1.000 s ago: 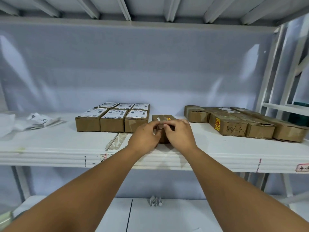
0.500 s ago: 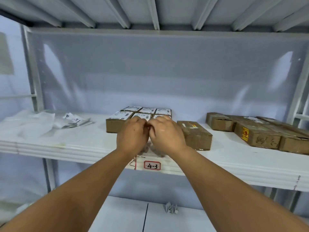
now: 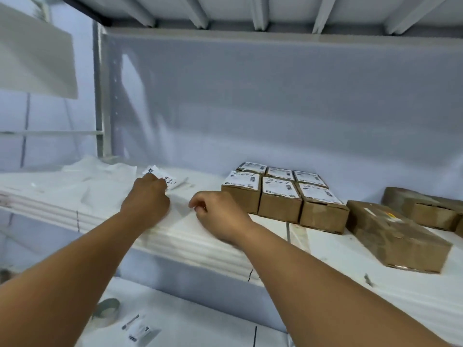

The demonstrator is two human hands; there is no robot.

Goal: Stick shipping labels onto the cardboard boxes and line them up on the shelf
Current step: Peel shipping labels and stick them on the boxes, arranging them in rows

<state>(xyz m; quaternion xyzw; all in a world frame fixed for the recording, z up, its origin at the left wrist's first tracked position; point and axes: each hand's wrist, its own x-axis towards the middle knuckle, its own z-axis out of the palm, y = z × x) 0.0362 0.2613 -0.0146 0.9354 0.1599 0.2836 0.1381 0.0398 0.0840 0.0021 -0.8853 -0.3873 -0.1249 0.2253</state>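
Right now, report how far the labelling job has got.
Done: six labelled boxes stand lined up in two rows on the shelf. In hand: the left hand reaches the loose labels; the right hand hovers nearby. Left: the unlabelled box beside them and more plain boxes at the right.

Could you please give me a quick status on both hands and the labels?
Left hand on the loose labels, grip unclear. Right hand curled above the shelf, apparently empty. Six labelled boxes lined up; unlabelled box beside them. Nothing obstructing.
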